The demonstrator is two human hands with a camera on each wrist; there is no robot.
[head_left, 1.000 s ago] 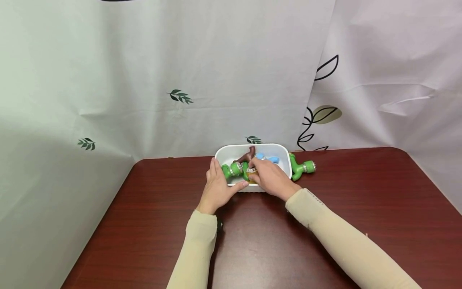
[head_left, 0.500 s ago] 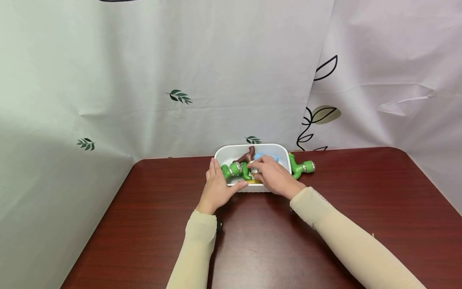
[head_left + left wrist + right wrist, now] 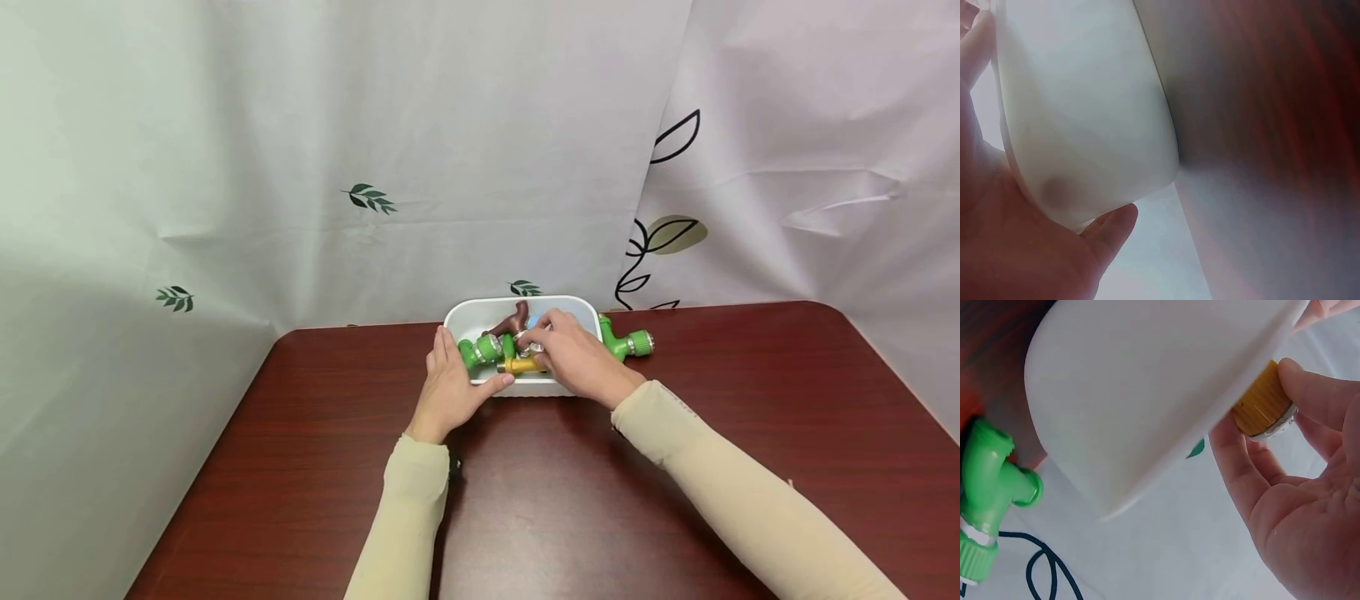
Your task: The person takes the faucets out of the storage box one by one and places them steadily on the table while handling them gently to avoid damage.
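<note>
A white plastic bin point(image 3: 457, 312) stands at the back of the table. My left hand point(image 3: 450, 392) braces its near left corner, thumb along the front rim and straight fingers against the left side. Inside the bin, my right hand point(image 3: 585, 360) pinches a yellow plastic tap point(image 3: 525, 365) whose spout points left. The right wrist view shows thumb and fingers on its ribbed, silver-edged knob point(image 3: 1263, 406), just above the rim. Beside it in the bin lie a green tap point(image 3: 480, 352), a brown tap point(image 3: 513, 321) and a blue piece point(image 3: 533, 322), mostly hidden by the right hand.
Another green tap point(image 3: 630, 343) lies on the table against the bin's right side. The dark red wooden table point(image 3: 337, 467) meets a white curtain point(image 3: 412, 250) with leaf prints right behind the bin.
My right hand has moved a little to the right inside the bin. More of the yellow tap's spout shows now, towards the front rim. The left hand keeps its place.
</note>
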